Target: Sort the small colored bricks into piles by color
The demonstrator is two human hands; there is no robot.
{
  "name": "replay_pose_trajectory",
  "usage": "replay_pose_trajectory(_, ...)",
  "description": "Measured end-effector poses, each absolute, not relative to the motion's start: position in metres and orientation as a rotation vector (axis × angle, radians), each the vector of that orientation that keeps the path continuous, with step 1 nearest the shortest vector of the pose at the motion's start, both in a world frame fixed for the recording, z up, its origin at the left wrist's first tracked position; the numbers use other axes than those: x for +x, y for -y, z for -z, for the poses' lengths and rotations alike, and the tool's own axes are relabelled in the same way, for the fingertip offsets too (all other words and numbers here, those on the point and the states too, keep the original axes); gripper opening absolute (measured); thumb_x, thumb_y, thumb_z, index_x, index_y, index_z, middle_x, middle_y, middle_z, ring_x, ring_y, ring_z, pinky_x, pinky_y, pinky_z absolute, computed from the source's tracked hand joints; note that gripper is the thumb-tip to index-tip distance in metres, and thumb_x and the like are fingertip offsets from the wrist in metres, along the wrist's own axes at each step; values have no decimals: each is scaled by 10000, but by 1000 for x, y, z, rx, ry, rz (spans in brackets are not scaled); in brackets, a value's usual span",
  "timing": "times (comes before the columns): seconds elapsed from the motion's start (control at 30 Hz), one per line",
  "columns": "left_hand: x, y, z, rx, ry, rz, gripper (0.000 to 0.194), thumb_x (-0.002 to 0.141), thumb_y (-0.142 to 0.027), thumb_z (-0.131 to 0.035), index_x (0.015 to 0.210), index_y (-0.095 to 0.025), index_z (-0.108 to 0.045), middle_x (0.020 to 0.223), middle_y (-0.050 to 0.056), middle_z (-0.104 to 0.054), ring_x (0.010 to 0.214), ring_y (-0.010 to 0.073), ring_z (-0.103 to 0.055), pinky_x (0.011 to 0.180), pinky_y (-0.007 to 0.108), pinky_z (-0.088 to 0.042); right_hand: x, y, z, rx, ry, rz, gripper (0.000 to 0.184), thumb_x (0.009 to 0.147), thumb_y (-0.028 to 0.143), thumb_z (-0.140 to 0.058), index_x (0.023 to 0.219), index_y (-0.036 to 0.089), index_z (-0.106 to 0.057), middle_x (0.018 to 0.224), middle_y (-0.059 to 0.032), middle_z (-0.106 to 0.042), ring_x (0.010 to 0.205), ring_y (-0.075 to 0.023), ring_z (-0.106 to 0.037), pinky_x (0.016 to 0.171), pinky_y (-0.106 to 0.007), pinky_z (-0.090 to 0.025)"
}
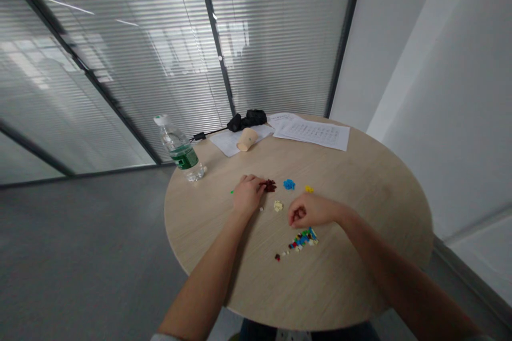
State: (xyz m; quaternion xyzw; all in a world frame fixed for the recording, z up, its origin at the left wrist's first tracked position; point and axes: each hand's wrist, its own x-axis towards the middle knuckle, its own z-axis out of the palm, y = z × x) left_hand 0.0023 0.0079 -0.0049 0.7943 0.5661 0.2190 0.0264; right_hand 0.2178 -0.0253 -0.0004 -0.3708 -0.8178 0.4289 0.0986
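Observation:
My left hand (248, 194) rests on the table, fingers stretched out to the edge of a pile of dark red pieces (271, 186). My right hand (306, 210) is closed, its fingers curled together just above a mixed heap of small coloured pieces (304, 239); what it holds, if anything, is hidden. Between the hands lies a cream pile (278, 205). Farther back are a blue pile (288, 184) and a few yellow pieces (309, 189), partly behind my right hand. A white piece (261, 209) sits beside my left wrist, and a green bit (232, 192) shows left of that hand.
A round wooden table (360, 186) carries everything. A water bottle (180, 152) stands at its left edge. Toward the back lie a beige cup (247, 139) on its side, a black bundle (247, 119) with a cable, and printed sheets (314, 133).

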Motion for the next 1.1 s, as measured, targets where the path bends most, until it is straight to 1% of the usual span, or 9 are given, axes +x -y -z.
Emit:
replay_pose_trajectory(0.2, 3, -4, 1, 2428, -1733, -785, 215, 875, -259, -535, 971, -196, -716, 961, 58, -669, 949, 212, -549, 841, 320, -444, 212, 32, -1, -981, 2491, -1443, 162, 667, 243, -702, 770, 124, -742, 543, 29, -536, 486, -62, -412, 449, -175, -300)
replay_pose_trajectory(0.3, 2, -3, 1, 2409, -1715, -843, 206, 873, -263, -537, 948, -187, -713, 950, 59, -667, 946, 212, -549, 833, 325, -448, 208, 36, 1, -935, 2522, -1484, 187, 661, 269, -725, 779, 124, -739, 529, 41, -510, 472, -55, -398, 432, -171, -286)
replay_pose_trajectory(0.5, 3, -2, 1, 2384, -1702, -905, 180, 864, -243, -546, 914, -180, -707, 935, 58, -663, 943, 211, -548, 821, 325, -450, 206, 38, 3, -970, 2553, -1455, 164, 669, 242, -722, 783, 127, -740, 519, 47, -501, 463, -50, -395, 427, -172, -275)
replay_pose_trajectory(0.63, 3, -1, 1, 2364, -1695, -935, 174, 859, -238, -549, 904, -179, -707, 931, 60, -663, 937, 210, -551, 825, 327, -451, 205, 38, 3, -996, 2569, -1420, 130, 667, 194, -704, 772, 126, -741, 519, 46, -506, 461, -50, -395, 426, -171, -268)
replay_pose_trajectory(0.77, 3, -2, 2, 2336, -1624, -1001, 168, 850, -223, -552, 893, -186, -710, 912, 60, -666, 920, 203, -560, 841, 329, -444, 204, 39, 0, -983, 2551, -1395, 93, 679, 169, -676, 746, 124, -722, 536, 39, -526, 476, -56, -409, 446, -171, -293)
replay_pose_trajectory(0.83, 5, -2, 1, 2282, -1552, -1041, 166, 844, -217, -553, 883, -183, -710, 884, 58, -673, 882, 191, -570, 822, 318, -445, 205, 38, -3, -980, 2494, -1347, 86, 686, 146, -657, 754, 127, -706, 573, 28, -555, 507, -67, -441, 468, -174, -318)
replay_pose_trajectory(0.9, 7, 0, -1, 2189, -1438, -1041, 173, 841, -231, -550, 886, -169, -705, 858, 55, -681, 811, 173, -578, 756, 291, -449, 207, 35, -6, -1004, 2386, -1233, 83, 702, 136, -638, 766, 137, -691, 633, 12, -593, 550, -80, -481, 501, -182, -347)
replay_pose_trajectory(1.0, 12, 5, -3, 2075, -1192, -933, 231, 851, -300, -527, 850, -144, -697, 809, 47, -679, 719, 146, -570, 661, 249, -432, 211, 29, -9, -1060, 2176, -1000, 74, 762, 187, -614, 791, 157, -676, 712, -9, -631, 609, -99, -531, 566, -206, -397)
replay_pose_trajectory(1.1, 18, 12, -3, 2056, -1015, -800, 317, 861, -366, -497, 773, -130, -689, 701, 21, -638, 649, 122, -532, 611, 221, -399, 215, 24, -11, -1087, 2041, -800, 79, 788, 216, -610, 803, 171, -672, 727, -14, -640, 638, -115, -557, 605, -227, -425)
